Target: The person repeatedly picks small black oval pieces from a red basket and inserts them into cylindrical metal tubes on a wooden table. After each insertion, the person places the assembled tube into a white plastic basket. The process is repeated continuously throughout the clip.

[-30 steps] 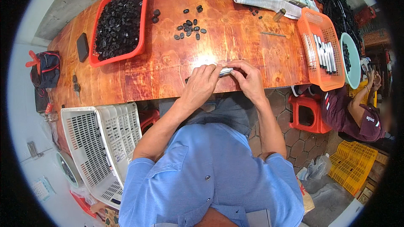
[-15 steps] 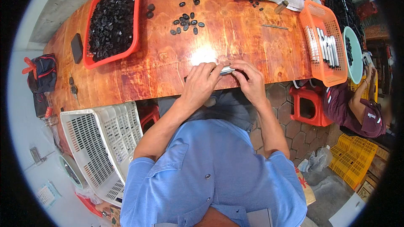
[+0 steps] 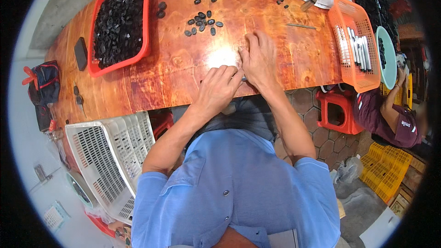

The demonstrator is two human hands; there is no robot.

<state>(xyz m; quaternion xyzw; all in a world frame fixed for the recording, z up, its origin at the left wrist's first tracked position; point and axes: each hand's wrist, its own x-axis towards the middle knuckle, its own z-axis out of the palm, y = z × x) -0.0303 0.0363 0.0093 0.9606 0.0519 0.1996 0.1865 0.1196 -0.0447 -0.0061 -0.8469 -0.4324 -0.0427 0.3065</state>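
My left hand (image 3: 218, 86) is closed around a short silver metal tube (image 3: 244, 78) near the table's front edge. Most of the tube is hidden under the fingers; only a bit of its right end shows. A dark tip sticks out at the left of that hand. Beside the tube's right end, my right hand (image 3: 260, 60) has its palm side down and its fingers reaching forward, slightly bent and apart. Nothing shows in its fingers. Farther back lies a loose group of black oval plastic caps (image 3: 201, 22).
A red basket (image 3: 146, 27) full of small black parts stands at the left. At the right, an orange basket (image 3: 340, 32) holds several silver tubes (image 3: 360, 50), next to a pale green basin (image 3: 388, 59). A thin rod (image 3: 301, 26) lies farther back. A white crate (image 3: 108, 142) stands below left.
My right hand has shifted forward from the tube's right end, its pinch opened out. My left hand keeps its hold, and less of the tube shows.
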